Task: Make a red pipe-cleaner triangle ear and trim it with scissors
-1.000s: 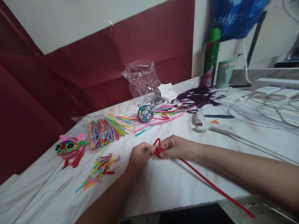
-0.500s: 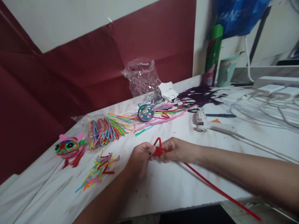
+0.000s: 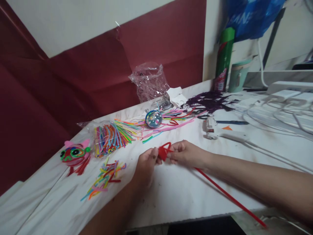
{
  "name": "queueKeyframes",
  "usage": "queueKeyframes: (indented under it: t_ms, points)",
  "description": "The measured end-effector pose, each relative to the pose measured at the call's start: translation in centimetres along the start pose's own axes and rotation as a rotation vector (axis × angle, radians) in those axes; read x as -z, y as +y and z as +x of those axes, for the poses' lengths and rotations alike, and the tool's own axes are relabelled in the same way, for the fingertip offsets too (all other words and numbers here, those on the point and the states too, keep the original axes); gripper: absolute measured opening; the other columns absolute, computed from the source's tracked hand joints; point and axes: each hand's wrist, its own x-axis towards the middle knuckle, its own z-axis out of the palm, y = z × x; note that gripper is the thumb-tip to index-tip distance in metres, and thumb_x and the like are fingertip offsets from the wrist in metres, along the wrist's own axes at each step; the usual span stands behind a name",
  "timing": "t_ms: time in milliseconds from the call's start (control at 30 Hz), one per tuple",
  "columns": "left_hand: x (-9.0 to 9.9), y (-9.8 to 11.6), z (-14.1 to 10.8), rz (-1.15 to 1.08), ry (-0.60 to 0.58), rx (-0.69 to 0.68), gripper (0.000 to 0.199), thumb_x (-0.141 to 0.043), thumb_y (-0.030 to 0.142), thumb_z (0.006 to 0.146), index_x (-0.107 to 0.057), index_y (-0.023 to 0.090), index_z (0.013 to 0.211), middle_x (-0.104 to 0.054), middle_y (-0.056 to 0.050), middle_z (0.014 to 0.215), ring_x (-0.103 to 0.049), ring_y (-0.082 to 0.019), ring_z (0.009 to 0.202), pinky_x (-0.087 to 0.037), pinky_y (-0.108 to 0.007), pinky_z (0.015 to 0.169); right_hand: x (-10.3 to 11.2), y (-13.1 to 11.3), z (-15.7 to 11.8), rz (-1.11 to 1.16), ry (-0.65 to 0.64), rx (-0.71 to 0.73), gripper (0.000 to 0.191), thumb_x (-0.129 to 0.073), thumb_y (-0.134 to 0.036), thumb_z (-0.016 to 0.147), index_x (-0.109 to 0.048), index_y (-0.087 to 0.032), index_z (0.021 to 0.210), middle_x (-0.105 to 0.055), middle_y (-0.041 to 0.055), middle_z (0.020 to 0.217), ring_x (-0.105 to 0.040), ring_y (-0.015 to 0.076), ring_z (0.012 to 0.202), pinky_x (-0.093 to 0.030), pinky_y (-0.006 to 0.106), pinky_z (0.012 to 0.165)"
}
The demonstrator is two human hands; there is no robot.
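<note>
"Red pipe cleaner [image 3: 230, 196]: that's what you have between your hands, low over the front part of the table [image 3: 171, 199]. What stands out as freshly shaped?"

"Look at the compact folded patch [image 3: 162, 153] between your fingertips. A narrow loop [image 3: 168, 144] rises at its upper right, and a strand reaches across to your right fingers. I'd judge that bending to be the newest work, with the patch as the part being formed."

"And how are you gripping it?"

"Your left hand [image 3: 146, 161] is closed in a pinch on the patch's left side. Your right hand [image 3: 184, 153] pinches the strand on the other side, thumb and fingers nearly together. You can't tell how hard either one presses."

"What about the long length?"

"It comes out below your right wrist and slants down past the table's front edge, straight and unfolded. Your right hand hides where it would join the patch, so you can't confirm that link from here."

"Anything near you?"

"You have loose short pieces [image 3: 105, 178] to the left, a pink figure [image 3: 75, 156] beyond them, and a glue gun [image 3: 212, 129] lying past your right hand."
</note>
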Motion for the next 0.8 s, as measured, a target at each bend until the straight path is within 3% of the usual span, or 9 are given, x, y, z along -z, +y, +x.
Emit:
queueKeyframes:
  t_ms: [167,367,500,600,800]
  points:
    - [-0.3,0.5,-0.1,-0.052,-0.031,0.018,0.023,-0.059,0.037,0.072,-0.058,0.013,0.071,-0.055,-0.001,0.064,-0.045,-0.009,0.056,-0.036,-0.024,0.058,0.2,0.2,0.1,-0.018,0.051,-0.002,0.031,-0.064,-0.04,0.066,-0.052,-0.014,0.056,-0.052,-0.0038,0.048,-0.043,0.0065,0.047,-0.032,0.021,0.052]
    - [-0.3,1.1,-0.1,-0.001,0.052,0.002,0.027,-0.056,0.04,0.073,-0.054,0.014,0.063,-0.049,0.002,0.054,-0.043,-0.009,0.052,-0.034,-0.023,0.055,0.0,0.4,0.1,-0.188,0.046,-0.002,0.028,-0.06,-0.037,0.068,-0.05,-0.014,0.055,-0.047,-0.0053,0.048,-0.035,0.0048,0.043,-0.025,0.02,0.044]
    - [-0.3,1.6,-0.2,0.093,0.033,0.067,0.019,-0.059,0.032,0.069,-0.057,0.014,0.064,-0.048,0.004,0.046,-0.038,-0.007,0.045,-0.03,-0.021,0.049,-0.3,0.7,-0.2,-0.305,0.003,0.066,0.022,-0.056,-0.031,0.071,-0.052,-0.014,0.058,-0.042,-0.0056,0.049,-0.033,0.0052,0.044,-0.024,0.02,0.043]
    - [-0.4,1.9,-0.3,0.121,0.051,0.074,0.012,-0.061,0.025,0.065,-0.056,0.014,0.063,-0.049,0.004,0.044,-0.04,-0.007,0.044,-0.03,-0.021,0.049,-0.5,0.7,-0.4,-0.313,-0.013,0.106,0.026,-0.054,-0.036,0.073,-0.052,-0.014,0.06,-0.043,-0.0047,0.052,-0.033,0.0056,0.046,-0.025,0.02,0.044]
    - [-0.2,1.7,-0.2,0.109,0.081,-0.014,0.011,-0.06,0.024,0.067,-0.057,0.014,0.066,-0.052,0.005,0.047,-0.045,-0.008,0.048,-0.034,-0.021,0.053,-0.4,-0.1,-0.4,-0.216,0.041,0.047,0.039,-0.051,-0.049,0.076,-0.051,-0.014,0.058,-0.048,-0.0028,0.052,-0.035,0.0059,0.045,-0.027,0.021,0.046]
